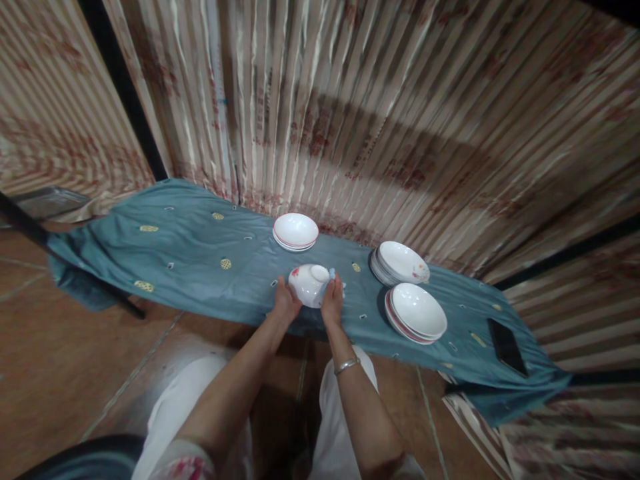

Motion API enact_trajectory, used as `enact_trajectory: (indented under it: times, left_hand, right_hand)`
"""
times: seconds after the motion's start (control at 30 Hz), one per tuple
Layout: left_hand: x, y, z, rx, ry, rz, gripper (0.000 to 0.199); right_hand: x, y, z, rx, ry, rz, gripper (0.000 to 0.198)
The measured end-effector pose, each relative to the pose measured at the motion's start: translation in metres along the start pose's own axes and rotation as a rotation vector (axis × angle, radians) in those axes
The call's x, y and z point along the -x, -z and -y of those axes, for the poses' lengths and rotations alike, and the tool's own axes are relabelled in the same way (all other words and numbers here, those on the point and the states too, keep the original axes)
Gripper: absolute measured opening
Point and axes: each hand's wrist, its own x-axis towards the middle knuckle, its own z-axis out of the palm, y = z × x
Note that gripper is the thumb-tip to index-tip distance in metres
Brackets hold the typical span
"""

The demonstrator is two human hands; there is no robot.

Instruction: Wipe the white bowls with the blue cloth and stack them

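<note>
Between my two hands is a white bowl (311,288) with a red flower on its side, tipped so that its foot ring faces up and away from me. My left hand (286,301) grips its left side, and my right hand (333,298) grips the right side. Something small and pale blue shows by the right fingertips; I cannot make out what it is. Just beyond the held bowl, a short stack of red-rimmed white bowls (296,231) sits on the cloth.
A teal cloth (200,267) covers the narrow table. On the right stand two more stacks of white bowls, a rear stack (403,262) and a front stack (419,312). A black phone (507,347) lies near the right end. Behind hangs a striped curtain (320,100); dark poles (125,87) flank the table.
</note>
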Motion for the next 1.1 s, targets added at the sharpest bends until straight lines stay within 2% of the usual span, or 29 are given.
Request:
enact_trajectory:
  times: [0.23,0.5,0.67,0.8,0.93,1.1]
  left_hand:
    - [-0.001,0.002,0.001,-0.038,-0.008,0.017,0.059]
    - [-0.002,0.005,0.001,-0.051,-0.002,0.071,0.058]
    - [0.001,0.003,0.001,-0.036,-0.005,0.061,0.06]
    - [0.004,0.0,0.001,-0.025,0.007,0.053,0.061]
    - [0.006,-0.002,0.001,-0.028,0.009,0.046,0.06]
    - [0.006,-0.001,0.0,-0.035,0.015,-0.027,0.055]
  right_hand:
    - [0.029,-0.003,0.006,0.042,0.082,-0.066,0.064]
    - [0.061,0.005,0.012,0.158,0.143,-0.013,0.061]
    - [0.082,0.006,0.016,0.199,0.284,0.0,0.058]
    - [0.094,0.005,0.02,0.237,0.405,0.013,0.064]
    - [0.098,0.007,0.02,0.281,0.511,0.042,0.069]
    - [0.094,0.009,0.02,0.317,0.614,0.126,0.064]
